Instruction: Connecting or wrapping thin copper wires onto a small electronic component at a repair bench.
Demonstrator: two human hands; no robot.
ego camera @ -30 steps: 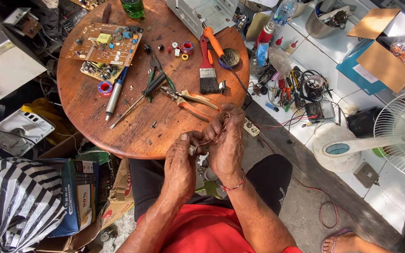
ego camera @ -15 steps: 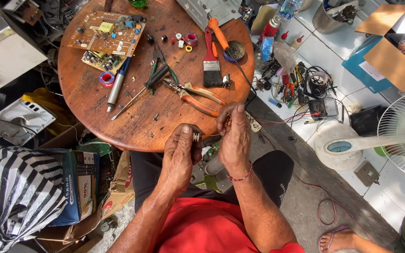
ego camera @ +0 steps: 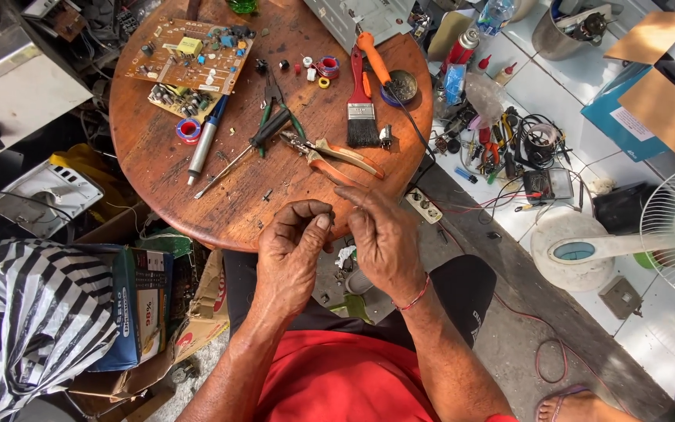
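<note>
My left hand and my right hand meet fingertip to fingertip just past the near edge of the round wooden table. Between the fingertips is a tiny dark part, too small to identify. It is pinched by my left thumb and forefinger while my right fingers touch it. Orange-handled pliers lie on the table just beyond my hands, beside a black-handled screwdriver.
On the table lie a brown circuit board, a red-handled brush, an orange soldering iron, a silver pen-like tool and tape rolls. Tools and wires litter the tiled floor at right. A white fan stands far right.
My hands have stayed together at the table's near edge, fingers shifting slightly around the small part. The view has tilted a little toward the table.
</note>
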